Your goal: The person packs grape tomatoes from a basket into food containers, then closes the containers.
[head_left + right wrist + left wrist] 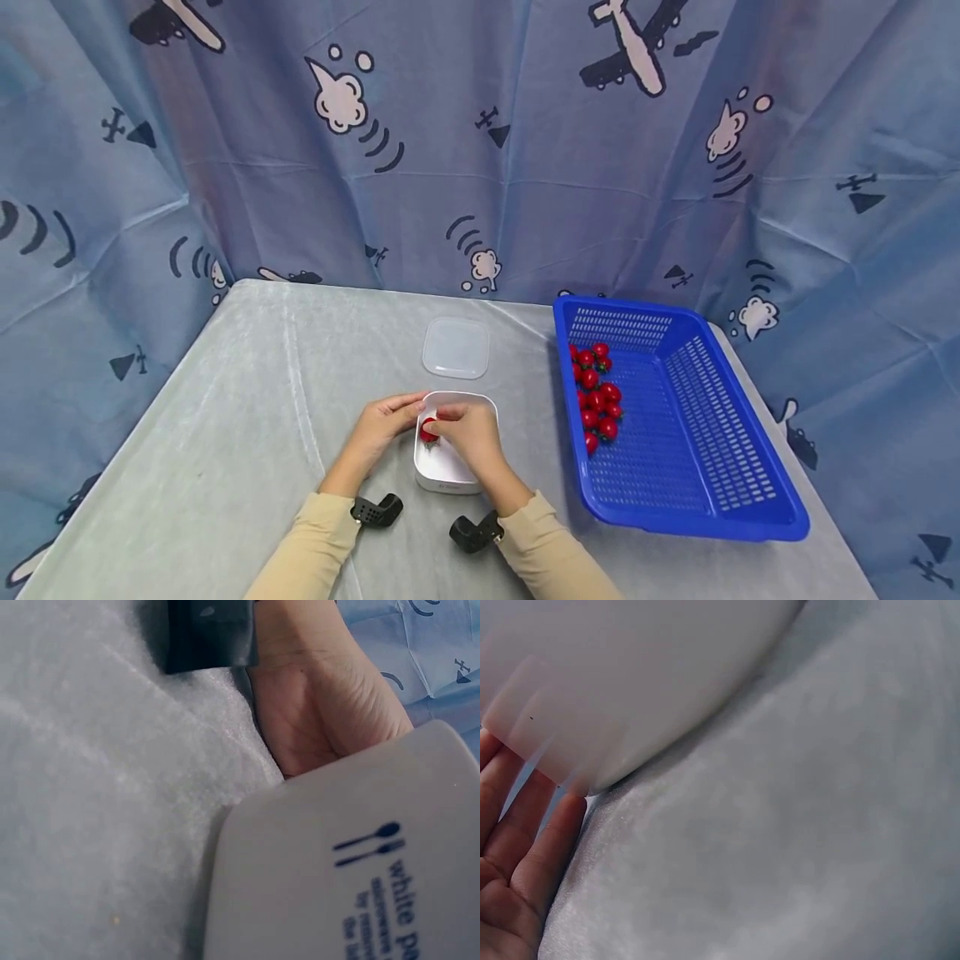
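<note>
A white, rounded-corner plastic container (452, 479) stands on the table in front of me. My left hand (381, 429) holds its left side, thumb at the rim. In the left wrist view the fingers (551, 840) lie against the outer wall. My right hand (471, 433) reaches over the container and pinches a red cherry tomato (427, 435) by the inner left wall. Its green stem end points toward me. From the right wrist view, the container's printed wall (300, 847) hides those fingers and the tomato.
A clear square lid (456, 348) lies behind the container. To the right stands a blue slotted plastic basket (675, 467), with several cherry tomatoes (590, 400) along its left side. A pale cloth (225, 467) covers the table; a patterned blue curtain (435, 167) hangs behind.
</note>
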Motion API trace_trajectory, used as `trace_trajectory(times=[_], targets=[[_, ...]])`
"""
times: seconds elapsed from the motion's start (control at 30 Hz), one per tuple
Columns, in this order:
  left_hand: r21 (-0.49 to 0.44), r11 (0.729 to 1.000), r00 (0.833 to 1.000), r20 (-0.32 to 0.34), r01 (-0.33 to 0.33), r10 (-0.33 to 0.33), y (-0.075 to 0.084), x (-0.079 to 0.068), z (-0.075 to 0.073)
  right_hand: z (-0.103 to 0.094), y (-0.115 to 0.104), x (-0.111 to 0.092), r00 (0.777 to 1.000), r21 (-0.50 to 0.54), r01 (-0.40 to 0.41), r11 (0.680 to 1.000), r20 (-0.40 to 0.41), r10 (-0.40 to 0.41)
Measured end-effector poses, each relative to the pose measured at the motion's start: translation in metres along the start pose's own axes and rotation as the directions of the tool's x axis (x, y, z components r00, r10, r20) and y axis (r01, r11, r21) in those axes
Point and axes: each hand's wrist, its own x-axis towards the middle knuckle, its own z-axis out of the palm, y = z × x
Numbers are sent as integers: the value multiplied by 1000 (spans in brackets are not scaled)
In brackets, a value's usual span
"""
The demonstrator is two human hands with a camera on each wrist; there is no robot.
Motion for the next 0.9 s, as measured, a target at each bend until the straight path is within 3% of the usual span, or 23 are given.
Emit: trace_trajectory(times=[0.17, 0.3, 0.5, 0.63, 0.9], targets=[[3, 1000, 1000, -4, -1, 1, 0, 2, 0, -7, -6, -2, 999, 2, 30, 1000, -20, -30], [35, 999, 1000, 0, 6, -6, 0, 1, 1, -25, -19, -7, 1000, 39, 21, 999, -16, -21], [37, 999, 1000, 4, -9, 9, 1, 1, 2, -74, -47, -8, 996, 181, 24, 983, -92, -7], [45, 999, 1000, -1, -9, 9, 0, 0, 1, -109, -59, -5, 992, 211, 17, 977, -127, 11], [30, 1000, 1000, -11, 4, -4, -1, -1, 2, -178, -53, 6, 981, 253, -34, 967, -179, 81]])
